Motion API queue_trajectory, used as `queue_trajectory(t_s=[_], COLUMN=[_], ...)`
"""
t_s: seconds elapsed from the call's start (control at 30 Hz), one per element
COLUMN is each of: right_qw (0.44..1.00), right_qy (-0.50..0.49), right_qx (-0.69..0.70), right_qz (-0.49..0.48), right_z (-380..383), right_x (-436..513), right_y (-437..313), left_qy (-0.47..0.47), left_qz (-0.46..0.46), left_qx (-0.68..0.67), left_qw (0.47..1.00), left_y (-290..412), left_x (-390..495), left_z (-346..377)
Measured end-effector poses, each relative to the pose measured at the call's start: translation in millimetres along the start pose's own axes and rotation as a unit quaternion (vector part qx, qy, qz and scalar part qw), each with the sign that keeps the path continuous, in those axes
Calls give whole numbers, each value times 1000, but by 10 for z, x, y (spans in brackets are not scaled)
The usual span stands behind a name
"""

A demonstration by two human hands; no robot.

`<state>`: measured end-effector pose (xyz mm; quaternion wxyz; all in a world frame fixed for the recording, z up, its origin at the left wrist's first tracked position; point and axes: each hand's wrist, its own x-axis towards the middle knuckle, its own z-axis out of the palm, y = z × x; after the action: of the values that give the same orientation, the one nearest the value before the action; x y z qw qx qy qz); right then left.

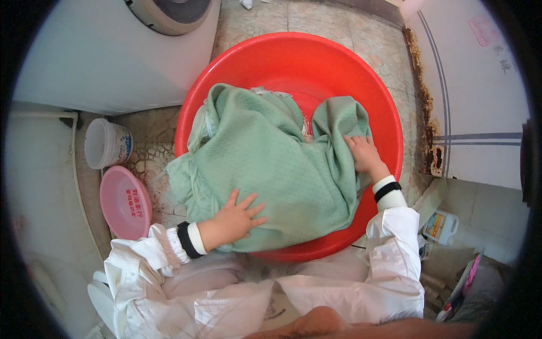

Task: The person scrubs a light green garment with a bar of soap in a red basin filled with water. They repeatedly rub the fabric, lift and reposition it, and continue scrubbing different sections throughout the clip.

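A large green textured cloth [254, 161] lies bunched in a round red plastic basin [288, 51]. Paler green, ruffled material [186, 182] shows along its left side and hangs over the basin's rim. My left hand [233, 220] rests palm down on the cloth's near left part, fingers spread. At the right, my right hand [366, 156] touches a raised fold of the cloth near the basin's wall. Its fingertips lie on the fabric; whether they pinch it is hard to see.
Left of the basin are a pink plastic bowl [123, 203] bearing writing and a white plastic bucket [106, 144]. A white appliance [114, 55] stands at upper left. A rust-edged white panel [478, 97] borders the right, with a white jug [440, 227] below. Patterned tiles [322, 21] cover the floor.
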<state>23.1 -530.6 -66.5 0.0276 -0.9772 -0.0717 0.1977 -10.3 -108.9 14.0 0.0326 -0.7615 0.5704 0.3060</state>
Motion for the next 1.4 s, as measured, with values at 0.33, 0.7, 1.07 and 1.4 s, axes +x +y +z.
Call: queue_trajectory(t_s=[0.33, 0.7, 1.07, 1.4], right_qw=[710, 947, 951, 958], right_qy=[184, 30, 43, 254], right_qx=[666, 168, 264, 87], right_qz=[139, -272, -155, -103], right_z=[-96, -59, -216, -129], right_x=[-432, -299, 265, 704], right_y=[99, -2047, -1850, -1615], left_qy=[120, 24, 79, -35], left_qz=[20, 19, 45, 64], left_qx=[-31, -61, -80, -74], left_qw=[992, 998, 993, 995], left_y=[6, 10, -95, -119], left_x=[-39, -3, -58, 32], left_z=[135, 287, 452, 393])
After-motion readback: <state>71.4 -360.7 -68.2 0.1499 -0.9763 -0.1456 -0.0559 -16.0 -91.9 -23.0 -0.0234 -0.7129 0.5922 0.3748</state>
